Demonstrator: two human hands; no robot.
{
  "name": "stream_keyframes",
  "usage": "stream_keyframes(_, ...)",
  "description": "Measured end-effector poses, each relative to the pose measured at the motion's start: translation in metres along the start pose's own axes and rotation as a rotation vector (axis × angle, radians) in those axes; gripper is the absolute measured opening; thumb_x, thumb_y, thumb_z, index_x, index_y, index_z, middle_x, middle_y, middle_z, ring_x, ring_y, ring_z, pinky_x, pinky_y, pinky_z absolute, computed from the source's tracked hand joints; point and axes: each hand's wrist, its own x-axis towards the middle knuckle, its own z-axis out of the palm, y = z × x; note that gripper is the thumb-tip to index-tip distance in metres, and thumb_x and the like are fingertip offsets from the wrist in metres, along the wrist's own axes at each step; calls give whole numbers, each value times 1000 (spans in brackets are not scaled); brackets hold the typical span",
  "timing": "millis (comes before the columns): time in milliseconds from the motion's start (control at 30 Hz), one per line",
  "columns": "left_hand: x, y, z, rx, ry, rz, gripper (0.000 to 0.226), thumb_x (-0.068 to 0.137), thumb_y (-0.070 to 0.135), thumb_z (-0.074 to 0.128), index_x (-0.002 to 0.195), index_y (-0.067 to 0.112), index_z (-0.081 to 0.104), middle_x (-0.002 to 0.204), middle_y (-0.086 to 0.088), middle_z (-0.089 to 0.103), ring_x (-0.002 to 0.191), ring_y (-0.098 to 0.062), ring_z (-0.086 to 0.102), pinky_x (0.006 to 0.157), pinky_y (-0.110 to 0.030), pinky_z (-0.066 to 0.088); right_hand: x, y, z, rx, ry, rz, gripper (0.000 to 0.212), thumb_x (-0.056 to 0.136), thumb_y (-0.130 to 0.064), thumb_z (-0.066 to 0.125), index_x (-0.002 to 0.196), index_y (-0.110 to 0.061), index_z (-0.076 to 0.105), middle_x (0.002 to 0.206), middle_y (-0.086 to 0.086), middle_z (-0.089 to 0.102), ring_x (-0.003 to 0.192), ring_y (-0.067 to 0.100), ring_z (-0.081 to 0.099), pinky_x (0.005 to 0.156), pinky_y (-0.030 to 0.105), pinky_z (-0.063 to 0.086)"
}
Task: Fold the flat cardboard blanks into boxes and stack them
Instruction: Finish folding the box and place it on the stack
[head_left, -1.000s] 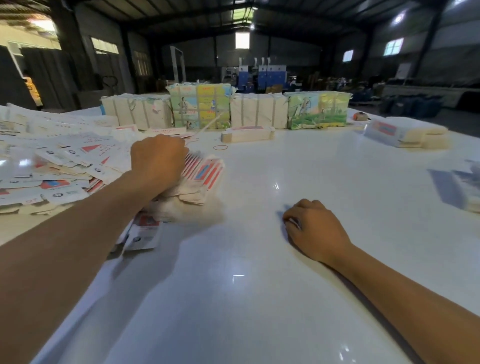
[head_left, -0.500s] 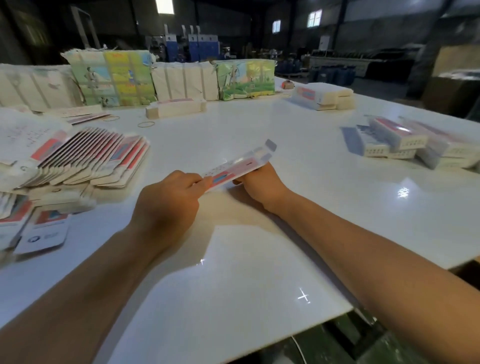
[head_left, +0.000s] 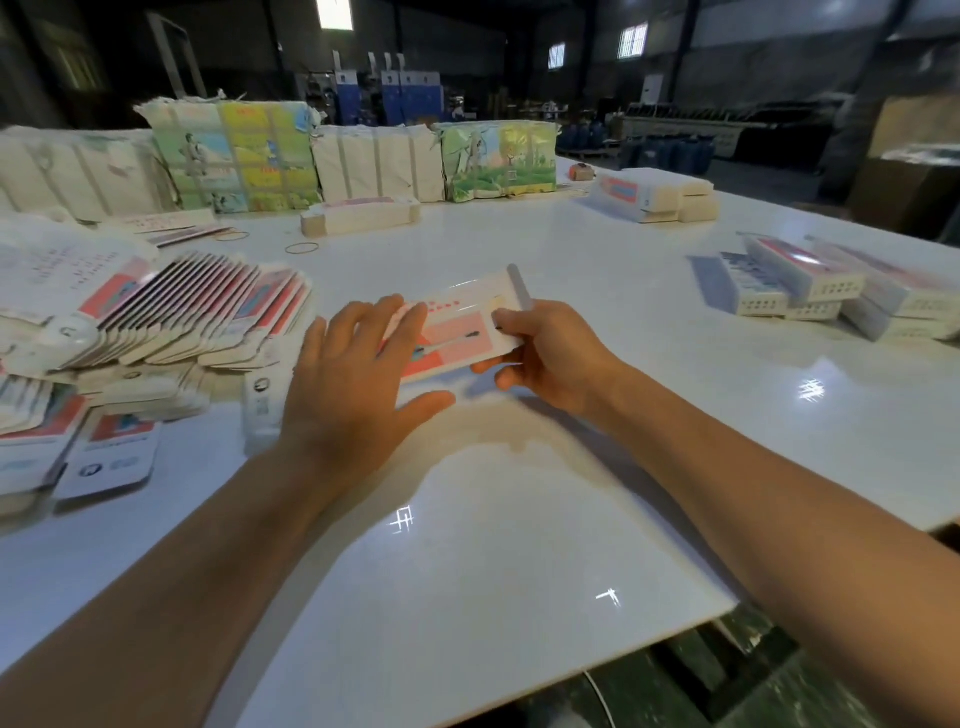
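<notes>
One flat cardboard blank (head_left: 457, 332), white with a pink and red print, is held just above the white table (head_left: 467, 545) at centre. My right hand (head_left: 545, 353) grips its right end, thumb on top and fingers curled beneath. My left hand (head_left: 353, 384) lies over its left end with fingers spread and nearly straight. A fanned pile of flat blanks (head_left: 197, 317) covers the table's left side. Folded boxes (head_left: 810, 291) are stacked at the right.
Wrapped bundles of printed and white packs (head_left: 337, 150) line the far edge. A small bundle of blanks (head_left: 361, 215), two rubber bands (head_left: 301, 248) and another stack of boxes (head_left: 654, 195) lie beyond. The table's near right corner (head_left: 727, 603) drops to the floor.
My left hand took one blank from the left pile and brought it to the centre. My right hand came up and took its right end. The blank turned print side up, and my left fingers spread.
</notes>
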Motion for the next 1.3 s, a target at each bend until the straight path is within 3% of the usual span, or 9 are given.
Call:
stream_keyframes(133,1,0,-2,73,20,-89,79,86,67,33,144,12,35,143,-17,40,129,-38,37,107,-59,19,0,5,3,-72,-83,-33,18,99,-4,40,105,-1,57,73,9,72,56,21,66,40,24,46)
stream_keyframes(300,3,1,-8,116,-38,-40,87,81,64,24,134,-2,46,119,-27,56,102,-46,54,86,-51,43,-2,9,4,-300,74,-196,42,98,-7,46,139,-16,40,92,10,68,58,18,64,45,28,50)
stream_keyframes(367,4,2,-11,104,-68,-89,88,80,64,24,134,-1,45,111,-25,59,94,-42,57,75,-45,46,-5,11,5,-568,194,-367,46,99,-15,46,143,-25,37,112,4,61,74,15,65,60,30,55)
stream_keyframes(467,4,-1,-15,98,-49,-116,86,79,65,27,130,0,50,98,-22,62,83,-40,59,62,-42,45,-8,13,7,-750,237,-540,33,98,-17,49,129,-14,57,129,4,46,97,13,56,82,17,46)
stream_keyframes(700,2,-4,-14,47,6,-188,89,74,70,20,130,7,48,99,-16,61,86,-36,59,64,-41,44,-8,16,12,-592,445,-469,19,91,-13,58,108,-12,67,100,-5,58,81,9,58,82,36,54)
stream_keyframes(800,3,-4,-12,57,13,-213,89,73,72,18,131,10,45,102,-14,61,89,-34,59,64,-39,42,-7,19,18,-483,364,-440,19,89,-5,56,94,-11,73,91,0,68,71,10,60,70,29,54)
stream_keyframes(1000,3,-4,-6,45,-19,-174,82,74,72,31,133,15,42,109,-9,60,94,-29,57,65,-33,38,-10,25,21,-472,257,-460,28,91,0,51,110,-7,69,85,-2,64,60,3,58,57,16,49)
stream_keyframes(1167,3,-5,0,77,-36,-134,77,78,69,46,136,19,35,120,-5,56,103,-24,55,75,-31,43,-12,24,24,-558,182,-373,60,94,-12,54,148,-20,29,94,7,61,75,14,58,68,25,55)
stream_keyframes(1300,3,-2,2,91,-31,-136,77,78,70,43,137,20,33,123,-3,55,106,-21,54,77,-29,44,-13,24,26,-698,193,-376,45,95,-15,55,138,-15,45,108,6,59,88,16,54,84,38,53)
